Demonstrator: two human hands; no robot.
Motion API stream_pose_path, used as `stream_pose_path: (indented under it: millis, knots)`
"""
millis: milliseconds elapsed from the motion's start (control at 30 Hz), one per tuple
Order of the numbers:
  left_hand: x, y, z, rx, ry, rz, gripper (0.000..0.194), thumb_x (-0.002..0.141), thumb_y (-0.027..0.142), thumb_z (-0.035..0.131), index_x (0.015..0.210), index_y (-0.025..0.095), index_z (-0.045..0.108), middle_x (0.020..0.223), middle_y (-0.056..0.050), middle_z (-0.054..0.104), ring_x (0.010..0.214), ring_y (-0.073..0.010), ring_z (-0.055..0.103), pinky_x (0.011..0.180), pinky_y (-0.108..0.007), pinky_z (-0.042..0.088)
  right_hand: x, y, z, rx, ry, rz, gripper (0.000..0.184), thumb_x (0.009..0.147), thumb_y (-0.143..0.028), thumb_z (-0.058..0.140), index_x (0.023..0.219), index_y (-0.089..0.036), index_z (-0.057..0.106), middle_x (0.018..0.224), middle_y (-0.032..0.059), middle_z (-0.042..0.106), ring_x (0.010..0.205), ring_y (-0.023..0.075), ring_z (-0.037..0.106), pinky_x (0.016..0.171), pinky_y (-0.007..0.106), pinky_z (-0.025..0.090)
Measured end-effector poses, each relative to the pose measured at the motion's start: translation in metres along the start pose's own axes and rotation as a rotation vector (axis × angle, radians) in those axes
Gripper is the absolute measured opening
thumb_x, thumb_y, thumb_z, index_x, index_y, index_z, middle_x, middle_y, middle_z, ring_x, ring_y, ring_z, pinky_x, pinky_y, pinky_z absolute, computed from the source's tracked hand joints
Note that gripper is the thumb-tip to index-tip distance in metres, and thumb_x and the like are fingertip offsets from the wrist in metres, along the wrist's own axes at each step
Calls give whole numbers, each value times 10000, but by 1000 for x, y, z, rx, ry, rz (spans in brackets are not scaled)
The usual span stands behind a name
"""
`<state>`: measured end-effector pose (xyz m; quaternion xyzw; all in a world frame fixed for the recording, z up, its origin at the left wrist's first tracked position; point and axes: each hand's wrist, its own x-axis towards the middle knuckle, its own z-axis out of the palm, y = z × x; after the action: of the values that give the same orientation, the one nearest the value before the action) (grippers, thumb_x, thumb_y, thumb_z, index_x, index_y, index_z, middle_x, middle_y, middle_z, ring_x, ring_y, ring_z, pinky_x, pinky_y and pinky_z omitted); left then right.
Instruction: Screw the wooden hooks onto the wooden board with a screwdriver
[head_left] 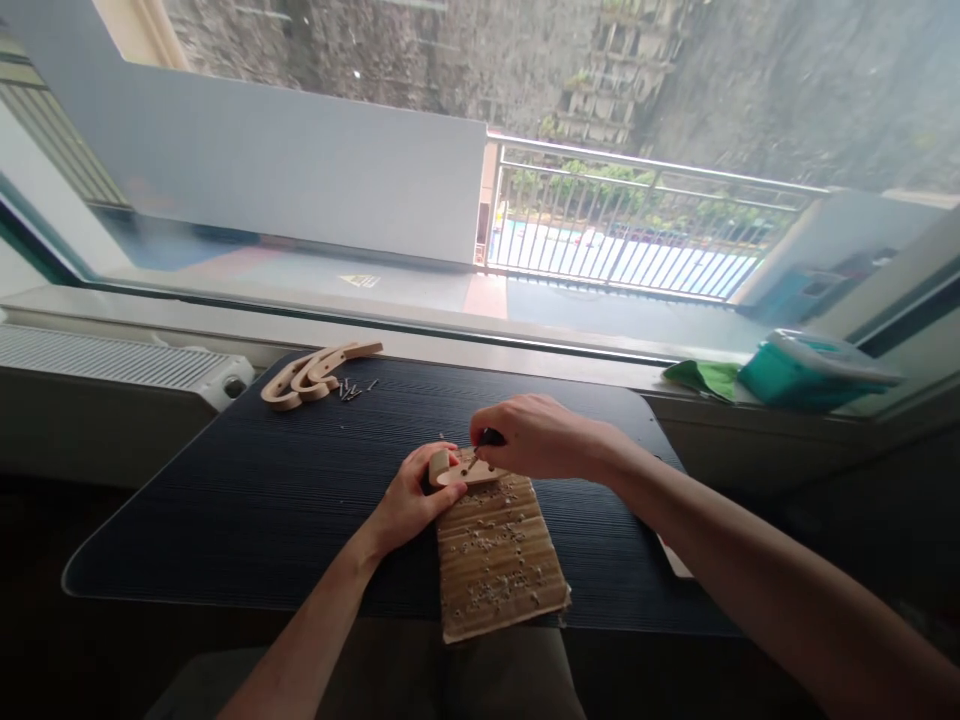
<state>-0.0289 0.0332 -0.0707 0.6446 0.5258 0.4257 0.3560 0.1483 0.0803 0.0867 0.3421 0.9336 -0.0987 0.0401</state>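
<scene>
My left hand [412, 492] is closed round the curled end of a pale wooden hook [476, 472], its thumb along the near edge. The hook lies flat at the far end of a brown corrugated board [499, 560] and has dark holes along its face. Over the hook, my right hand [536, 437] is wrapped round the black handle of a screwdriver [491, 438]. The thin shaft slants down to the wood near a hole; I cannot tell whether a screw is under the tip. Many small holes and raised bits cover the board.
More curved wooden hooks [300, 378] lie at the far left of the dark table [247, 500], beside several loose screws [350, 391]. On the right of the windowsill are a green cloth [705, 378] and a teal box [806, 370]. A radiator [127, 365] stands at the left.
</scene>
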Motion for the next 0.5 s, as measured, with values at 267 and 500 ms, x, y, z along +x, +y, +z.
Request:
stream_pose_path:
  millis: [267,500]
  knots:
    - [0,-4,1,-22,6,-54,415,706,346,668,1082,194,580,1122,-84,638,1111,-257,555,999,-410,406,9,-6,-5,0,-54,-89,228,824,-280,469,877,-226,684,821,22,690,705,124,548,578,240,303]
    - [1,-1,1,-40,20,-48,360,672,353,688,991,198,624,1029,-65,663,1011,-240,591,928,-377,453,19,-14,-13,-96,-159,-110,227,817,-218,496,924,-221,696,854,32,697,740,135,574,561,245,300]
